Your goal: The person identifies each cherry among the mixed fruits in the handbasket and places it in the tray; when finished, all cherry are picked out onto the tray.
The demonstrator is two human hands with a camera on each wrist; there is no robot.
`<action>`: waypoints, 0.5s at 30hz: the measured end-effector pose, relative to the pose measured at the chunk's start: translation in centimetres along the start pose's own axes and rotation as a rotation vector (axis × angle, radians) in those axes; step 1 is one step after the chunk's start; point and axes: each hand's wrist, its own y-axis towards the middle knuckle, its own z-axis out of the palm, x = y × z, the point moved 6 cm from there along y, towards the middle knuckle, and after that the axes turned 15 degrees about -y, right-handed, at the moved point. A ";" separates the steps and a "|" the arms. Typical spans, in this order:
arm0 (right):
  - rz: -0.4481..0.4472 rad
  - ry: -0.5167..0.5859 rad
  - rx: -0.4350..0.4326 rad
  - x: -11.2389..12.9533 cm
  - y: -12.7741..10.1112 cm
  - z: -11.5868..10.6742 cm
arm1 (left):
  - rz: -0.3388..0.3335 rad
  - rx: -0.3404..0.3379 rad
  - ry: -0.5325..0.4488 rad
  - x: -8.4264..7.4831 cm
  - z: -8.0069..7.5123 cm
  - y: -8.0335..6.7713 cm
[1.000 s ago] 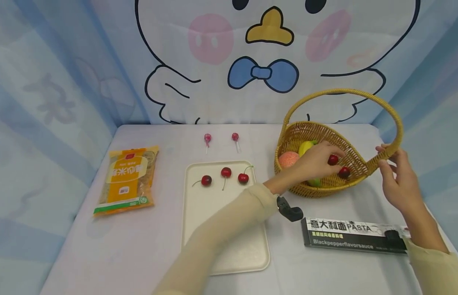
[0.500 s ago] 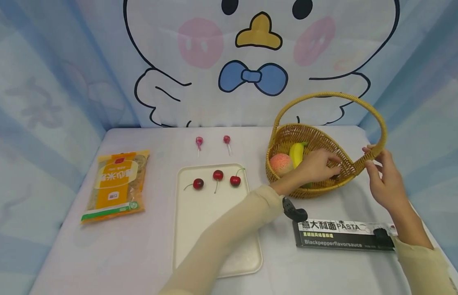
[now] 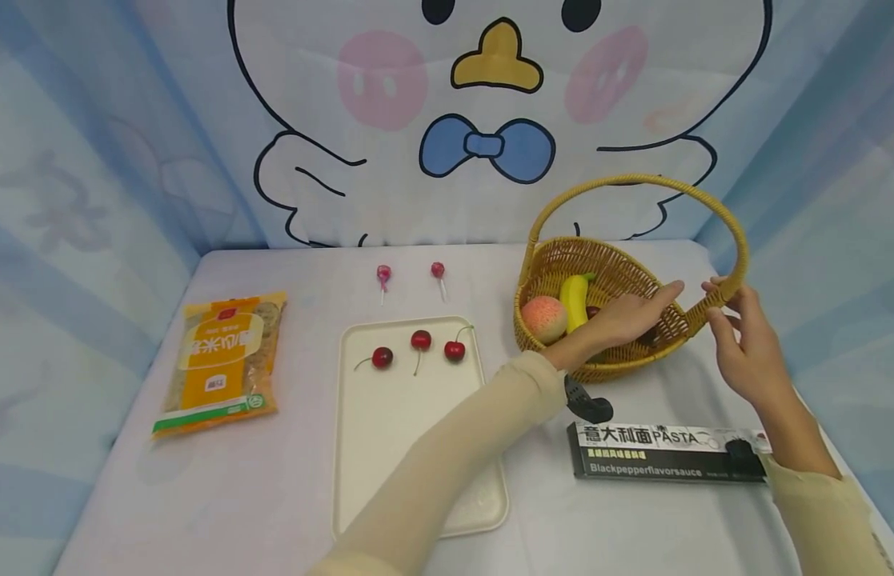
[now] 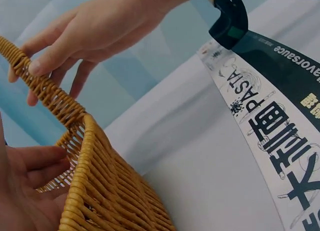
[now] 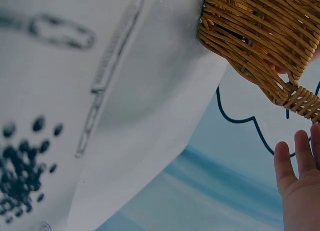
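Note:
A wicker basket (image 3: 562, 256) with a tall hoop handle (image 3: 634, 182) stands at the back right of the table. In it lie a peach (image 3: 543, 318) and a banana (image 3: 575, 300). My left hand (image 3: 634, 314) reaches into the basket, palm down, with its fingers stretched toward the right rim; what lies under it is hidden. In the left wrist view its fingers (image 4: 35, 163) lie relaxed inside the wicker wall (image 4: 110, 191). My right hand (image 3: 735, 328) pinches the handle near its right base, and the left wrist view shows the right hand (image 4: 90, 31) doing so on the handle (image 4: 45, 91).
A cream tray (image 3: 403, 448) with three cherries (image 3: 420, 340) at its far end lies mid-table. Two lollipops (image 3: 382, 274) lie behind it, and an orange noodle packet (image 3: 223, 360) is at the left. A black pasta box (image 3: 663, 462) lies in front of the basket.
My left hand has gone deeper into the basket and stretched its fingers toward the right rim, covering the two cherries seen there a second ago. The right hand stays on the handle.

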 end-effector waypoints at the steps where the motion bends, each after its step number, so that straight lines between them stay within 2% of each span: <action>1: 0.002 -0.002 0.003 0.0 0.0 0.0 | -0.008 -0.001 -0.011 -0.1 0.0 0.0; 10: 0.016 -0.009 0.017 0.0 0.1 0.1 | -0.121 0.072 -0.184 0.2 0.1 0.8; 15: 0.015 -0.007 0.023 -0.1 0.0 0.1 | -0.160 0.078 -0.190 0.4 0.6 1.1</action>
